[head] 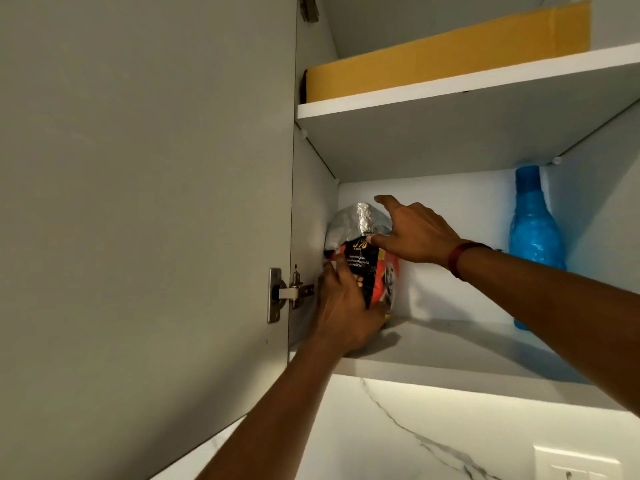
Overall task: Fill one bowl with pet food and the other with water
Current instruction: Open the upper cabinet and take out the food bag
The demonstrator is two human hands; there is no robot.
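Left forearm rises from bottom centre to the left grip, fingers curled round the lower left side of the pet food bag; right grip, red band at wrist, is spread over the bag's foil top, thumb touching it. Bag stands upright at the left end of the lower cabinet shelf, mid-frame, by the side wall. Blue bottle stands well right on same shelf, cardboard box on upper shelf, open door fills frame left.
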